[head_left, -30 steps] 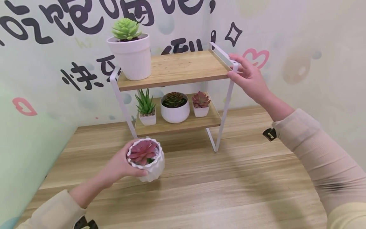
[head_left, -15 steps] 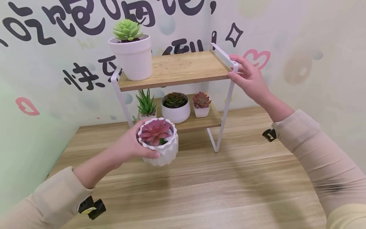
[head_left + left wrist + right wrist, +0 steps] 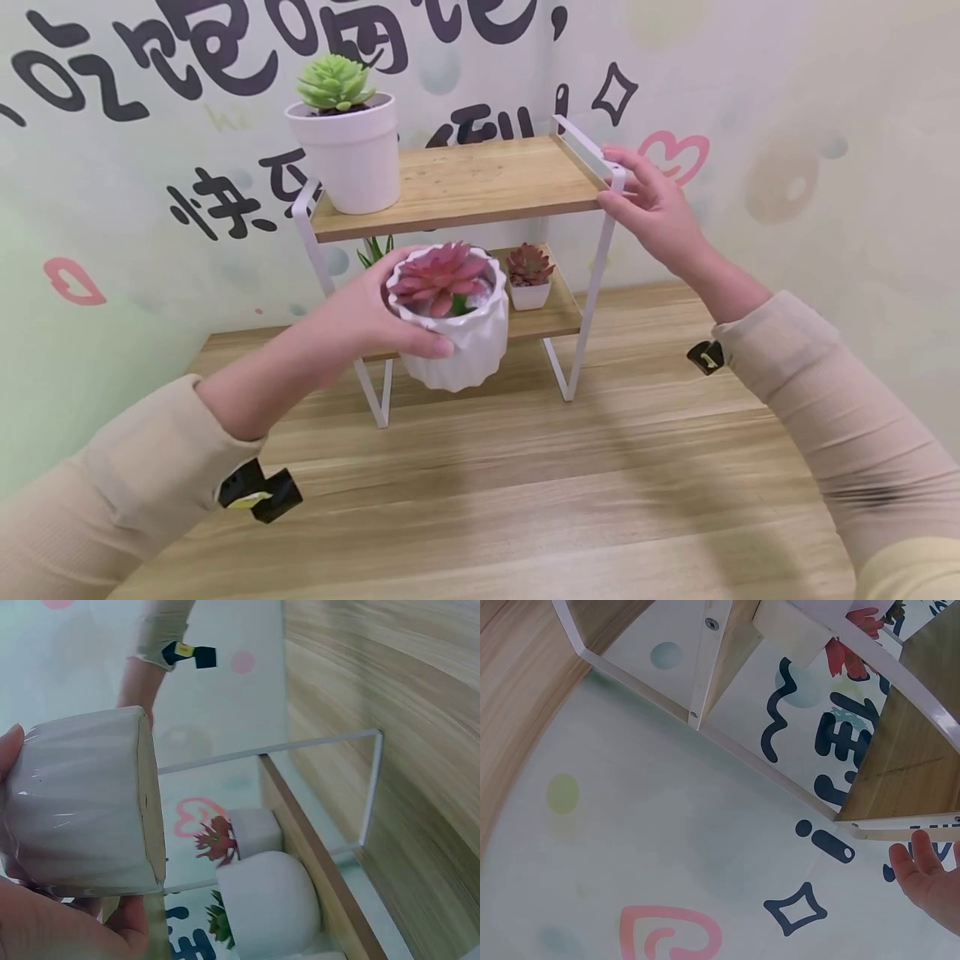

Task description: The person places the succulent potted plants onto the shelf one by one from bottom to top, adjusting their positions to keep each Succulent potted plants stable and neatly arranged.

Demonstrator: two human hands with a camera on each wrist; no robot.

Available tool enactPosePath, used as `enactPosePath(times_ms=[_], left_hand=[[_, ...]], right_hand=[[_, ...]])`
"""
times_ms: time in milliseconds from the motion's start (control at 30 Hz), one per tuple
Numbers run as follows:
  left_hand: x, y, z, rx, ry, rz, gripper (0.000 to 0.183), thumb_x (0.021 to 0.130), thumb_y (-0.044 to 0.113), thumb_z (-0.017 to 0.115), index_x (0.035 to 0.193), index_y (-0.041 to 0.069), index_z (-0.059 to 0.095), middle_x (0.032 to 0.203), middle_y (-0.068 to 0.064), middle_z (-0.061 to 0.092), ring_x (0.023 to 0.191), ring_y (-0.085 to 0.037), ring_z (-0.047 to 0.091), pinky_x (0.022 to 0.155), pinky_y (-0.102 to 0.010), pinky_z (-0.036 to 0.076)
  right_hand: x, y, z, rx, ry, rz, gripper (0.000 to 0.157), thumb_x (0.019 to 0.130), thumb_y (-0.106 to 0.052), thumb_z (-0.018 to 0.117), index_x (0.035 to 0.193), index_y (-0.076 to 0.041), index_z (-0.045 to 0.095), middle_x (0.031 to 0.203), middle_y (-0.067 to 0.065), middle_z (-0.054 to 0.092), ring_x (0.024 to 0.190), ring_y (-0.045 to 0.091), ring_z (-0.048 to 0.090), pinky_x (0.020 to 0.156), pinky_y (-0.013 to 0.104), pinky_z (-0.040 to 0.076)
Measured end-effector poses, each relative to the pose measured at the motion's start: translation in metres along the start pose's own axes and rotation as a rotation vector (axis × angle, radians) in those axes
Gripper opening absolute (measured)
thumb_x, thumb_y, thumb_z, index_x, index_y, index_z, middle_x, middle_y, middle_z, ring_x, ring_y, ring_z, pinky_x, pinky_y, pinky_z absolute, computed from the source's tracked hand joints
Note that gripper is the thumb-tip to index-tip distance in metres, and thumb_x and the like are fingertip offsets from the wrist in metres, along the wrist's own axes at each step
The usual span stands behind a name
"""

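In the head view my left hand [image 3: 367, 312] grips a white fluted pot [image 3: 472, 346] with a pink succulent [image 3: 442, 279] in it, thumb across the near side. The pot is held up before the lower board of a two-tier plant shelf [image 3: 487, 179], overlapping that board. The left wrist view shows the pot's pale underside bare. My right hand [image 3: 660, 217] holds the upper right end of the shelf, thumb by the front post and fingers at the white rail. On the top board's left stands a white pot [image 3: 348, 158] with a green succulent [image 3: 335, 83].
A small square pot [image 3: 530, 296] with a reddish succulent stands on the lower board's right. Beside it, a round white pot [image 3: 274, 904] shows in the left wrist view. Spiky green leaves [image 3: 375, 250] show behind my left hand. The lettered wall [image 3: 795, 100] rises behind the wooden table [image 3: 525, 492].
My left hand has raised the potted pink succulent and carried it right and toward the shelf; it now hides the round pot in the head view. My right hand has stayed on the shelf end.
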State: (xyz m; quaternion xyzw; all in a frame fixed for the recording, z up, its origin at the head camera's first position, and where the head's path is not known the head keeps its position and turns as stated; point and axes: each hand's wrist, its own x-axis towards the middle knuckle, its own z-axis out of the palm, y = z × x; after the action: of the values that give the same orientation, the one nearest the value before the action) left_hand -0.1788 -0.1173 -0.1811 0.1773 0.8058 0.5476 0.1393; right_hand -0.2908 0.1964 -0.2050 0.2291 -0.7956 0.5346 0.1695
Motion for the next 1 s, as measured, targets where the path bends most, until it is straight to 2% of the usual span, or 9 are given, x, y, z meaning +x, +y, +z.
enactPosePath(times_ms=[200,400,567,733,867,1000], left_hand=[[0.007,0.016,0.003,0.008,0.016,0.016,0.078,0.068,0.005,0.074,0.135,0.013,0.033,0.128,-0.004,0.047,0.114,-0.023,0.045,0.099,-0.042,0.038],[0.018,0.035,0.001,-0.056,0.016,0.123,0.071,0.067,0.002,0.069,0.131,0.01,0.039,0.127,-0.006,0.051,0.114,-0.022,0.046,0.104,-0.041,0.031],[0.032,0.056,-0.001,-0.032,0.038,0.198,0.063,0.07,0.003,0.067,0.126,0.009,0.042,0.124,-0.005,0.052,0.113,-0.02,0.046,0.105,-0.039,0.027],[0.052,0.074,-0.001,-0.057,0.083,0.198,0.057,0.072,0.006,0.066,0.124,0.011,0.044,0.12,-0.005,0.051,0.111,-0.02,0.046,0.098,-0.037,0.035],[0.07,0.083,-0.003,-0.095,0.108,0.198,0.059,0.072,0.009,0.068,0.125,0.015,0.045,0.12,-0.004,0.052,0.109,-0.019,0.047,0.094,-0.035,0.039],[0.085,0.088,-0.005,-0.143,0.175,0.146,0.059,0.072,0.014,0.071,0.124,0.017,0.043,0.12,-0.003,0.051,0.108,-0.018,0.048,0.092,-0.032,0.039]], right_hand=[[-0.001,0.003,0.0,0.002,-0.002,-0.003,0.045,0.089,-0.013,0.057,0.133,-0.016,0.046,0.124,0.008,0.05,0.109,0.027,0.054,0.088,0.028,0.048],[-0.002,0.003,0.001,0.007,0.003,-0.009,0.045,0.089,-0.013,0.056,0.133,-0.015,0.046,0.126,0.007,0.049,0.11,0.03,0.053,0.089,0.029,0.048],[-0.002,0.003,0.002,0.046,0.011,-0.024,0.045,0.088,-0.011,0.057,0.132,-0.014,0.047,0.123,0.006,0.05,0.109,0.026,0.054,0.087,0.026,0.048],[-0.001,0.004,0.002,0.065,0.014,-0.03,0.044,0.088,-0.01,0.057,0.131,-0.012,0.048,0.122,0.005,0.051,0.103,0.018,0.056,0.085,0.024,0.048],[0.0,0.004,0.002,0.06,0.012,-0.034,0.043,0.088,-0.01,0.056,0.131,-0.011,0.047,0.125,0.005,0.048,0.104,0.019,0.056,0.085,0.024,0.049],[0.002,0.003,0.002,0.061,0.014,-0.039,0.043,0.088,-0.01,0.056,0.131,-0.011,0.048,0.127,0.005,0.048,0.105,0.02,0.056,0.086,0.025,0.049]])
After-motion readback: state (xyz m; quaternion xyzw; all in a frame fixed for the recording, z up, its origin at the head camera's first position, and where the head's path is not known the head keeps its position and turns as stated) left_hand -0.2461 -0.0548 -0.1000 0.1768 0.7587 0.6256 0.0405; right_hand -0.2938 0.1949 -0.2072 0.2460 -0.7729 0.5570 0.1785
